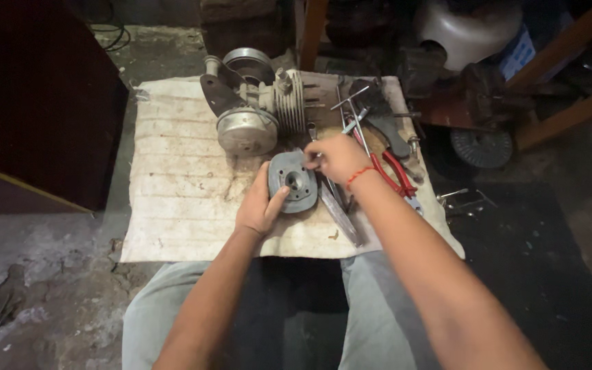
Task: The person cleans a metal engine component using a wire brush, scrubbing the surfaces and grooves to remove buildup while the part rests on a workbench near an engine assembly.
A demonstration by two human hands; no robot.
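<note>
Left hand (260,205) clasps the grey cylinder head (293,181) by its rim; right hand (337,156) pinches its far edge. Likely heavy, stiff metal.

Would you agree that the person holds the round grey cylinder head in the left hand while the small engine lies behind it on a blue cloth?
Not quite: the cloth is off-white and stained, not blue. The head view shows the left hand holding the cylinder head, with the engine behind it.
</note>
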